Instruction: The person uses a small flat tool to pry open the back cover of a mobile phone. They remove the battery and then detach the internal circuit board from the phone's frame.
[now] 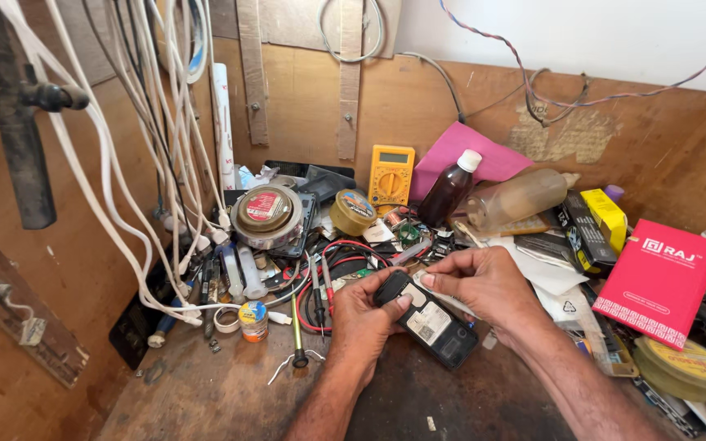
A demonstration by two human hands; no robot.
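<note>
My left hand (361, 318) grips the upper end of a small black mobile phone (435, 327) that lies back-up and open, its label showing, over the dark worktop. My right hand (488, 282) rests on the phone's top edge from the right, fingertips pinched at it beside my left thumb. Both hands are low in the middle of the view. The phone's lower end points toward the bottom right.
A yellow multimeter (390, 175), a brown bottle (449, 189), a clear bottle (516, 198), tape rolls (267, 214), red and black leads (332, 269), a red box (658, 280) and a round tin (683, 367) crowd the bench. White cables (124, 163) hang at left.
</note>
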